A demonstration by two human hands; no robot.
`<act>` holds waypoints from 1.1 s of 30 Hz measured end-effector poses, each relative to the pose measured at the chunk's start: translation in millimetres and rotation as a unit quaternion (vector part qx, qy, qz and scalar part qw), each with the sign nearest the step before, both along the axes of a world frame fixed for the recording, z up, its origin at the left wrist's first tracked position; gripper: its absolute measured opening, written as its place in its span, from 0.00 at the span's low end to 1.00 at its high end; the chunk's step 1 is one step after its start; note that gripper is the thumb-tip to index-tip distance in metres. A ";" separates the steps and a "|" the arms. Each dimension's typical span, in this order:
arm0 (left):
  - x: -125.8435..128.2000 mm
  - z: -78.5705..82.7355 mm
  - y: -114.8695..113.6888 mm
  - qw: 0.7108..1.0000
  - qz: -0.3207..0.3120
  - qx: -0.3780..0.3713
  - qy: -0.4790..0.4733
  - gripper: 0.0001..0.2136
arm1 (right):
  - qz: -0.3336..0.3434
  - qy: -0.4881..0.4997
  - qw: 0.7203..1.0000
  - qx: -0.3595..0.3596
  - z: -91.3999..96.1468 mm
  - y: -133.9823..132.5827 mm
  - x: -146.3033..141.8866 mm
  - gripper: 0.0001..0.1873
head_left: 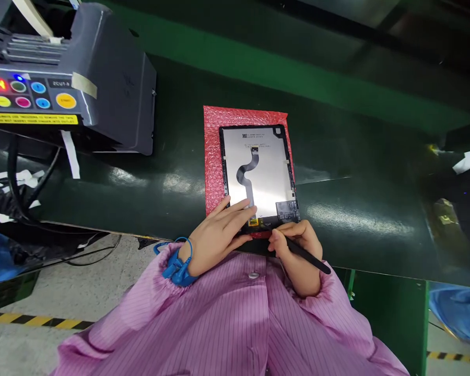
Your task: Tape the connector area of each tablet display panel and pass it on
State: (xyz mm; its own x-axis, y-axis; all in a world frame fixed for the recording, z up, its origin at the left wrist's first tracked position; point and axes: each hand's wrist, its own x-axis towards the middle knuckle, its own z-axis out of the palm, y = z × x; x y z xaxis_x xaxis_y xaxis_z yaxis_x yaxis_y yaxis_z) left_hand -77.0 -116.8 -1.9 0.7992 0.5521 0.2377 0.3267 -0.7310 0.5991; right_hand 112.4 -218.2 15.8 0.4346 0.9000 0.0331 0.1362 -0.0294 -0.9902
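A tablet's display panel in a black frame point(272, 177), its silvery back facing up, lies on a red bubble-wrap sheet point(213, 156). A dark ribbon cable point(243, 175) curves down the panel to a small gold-coloured connector piece point(254, 222) at the near edge. My left hand point(223, 227) rests with extended fingers on the panel's lower left, fingertips over the cable's lower end. In my right hand point(297, 243), by the near right edge, a slim black stick-like tool point(309, 257) is gripped like a pen. Its working tip is hard to make out near the frame's lower edge.
A grey tape dispenser point(117, 89) with lit buttons stands at the left, a white tape strip point(70, 154) hanging from it. Black cables point(13, 177) and white scraps lie below it. A blue wrist strap point(179, 269) circles my left wrist. The green bench point(360, 209) extends right.
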 end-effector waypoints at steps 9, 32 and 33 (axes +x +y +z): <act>2.3 -3.9 1.5 1.000 -0.001 0.012 -0.015 0.24 | -0.001 0.011 1.000 -0.025 -6.6 -0.2 -0.6 0.14; 2.5 -0.2 1.8 1.000 -0.001 -0.006 0.001 0.24 | 0.032 -0.003 0.999 -0.040 -6.0 4.2 4.2 0.12; 2.5 0.0 1.8 1.000 -0.001 -0.006 -0.001 0.24 | 0.030 -0.005 0.999 -0.042 -5.5 4.4 4.0 0.13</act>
State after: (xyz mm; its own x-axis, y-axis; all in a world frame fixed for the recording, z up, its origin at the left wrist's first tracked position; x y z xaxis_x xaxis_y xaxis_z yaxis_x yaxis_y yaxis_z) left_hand -74.5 -115.0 -1.9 0.7994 0.5542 0.2322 0.3248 -0.7236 0.6090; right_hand 116.3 -213.8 10.2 0.3803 0.9241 -0.0385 0.1510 -0.1032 -0.9831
